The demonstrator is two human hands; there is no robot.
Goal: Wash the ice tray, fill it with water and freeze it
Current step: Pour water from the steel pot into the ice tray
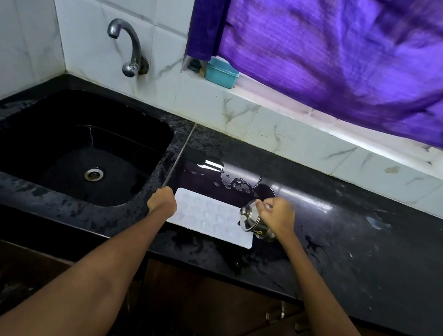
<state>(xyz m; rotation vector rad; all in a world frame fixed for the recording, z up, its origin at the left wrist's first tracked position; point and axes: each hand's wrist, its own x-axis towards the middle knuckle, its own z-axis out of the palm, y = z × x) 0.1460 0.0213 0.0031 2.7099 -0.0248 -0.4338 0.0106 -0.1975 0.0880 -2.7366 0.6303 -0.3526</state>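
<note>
A white ice tray (210, 218) lies flat on the wet black counter (345, 239), just right of the sink. My left hand (162, 201) grips the tray's left end. My right hand (277, 216) holds a small steel cup (251, 218) tilted on its side, mouth toward the tray's right end. I cannot tell whether water is pouring. The tray's cells look glossy.
The black sink (77, 147) with a metal drain (94, 174) lies to the left, a steel tap (130, 45) on the tiled wall above it. A teal box (222, 73) sits on the window ledge under a purple curtain (354, 50). Water is pooled behind the tray.
</note>
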